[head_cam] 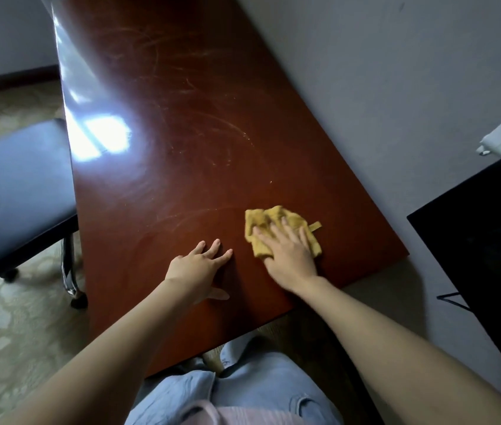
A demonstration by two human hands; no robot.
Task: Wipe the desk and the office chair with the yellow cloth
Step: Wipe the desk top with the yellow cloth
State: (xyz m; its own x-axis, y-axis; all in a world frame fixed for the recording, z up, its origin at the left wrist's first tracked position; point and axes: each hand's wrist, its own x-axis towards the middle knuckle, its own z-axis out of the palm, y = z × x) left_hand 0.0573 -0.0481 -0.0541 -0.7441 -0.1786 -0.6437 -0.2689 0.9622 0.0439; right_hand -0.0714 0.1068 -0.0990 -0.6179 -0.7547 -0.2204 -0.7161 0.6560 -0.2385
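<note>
2 hands are on the desk (181,118) in the head view. The right hand (289,256) lies flat on the bunched yellow cloth (273,220), fingers straight and spread, pressing it down rather than clutching it; a flat palm probably spreads pressure across the fabric for wiping. The cloth sits on the near right part of the desktop, close to the edge by the wall (396,72). The left hand (195,268) rests just beside it, apart from the cloth, fingers extended on bare wood and holding nothing, most likely as a brace while the person leans in. Pale swirled streaks mark the surface farther out, so much of the desk appears left to wipe. The office chair (16,194) stands at the desk's left side, untouched. 1 black panel (482,240) stands at the right.
</note>
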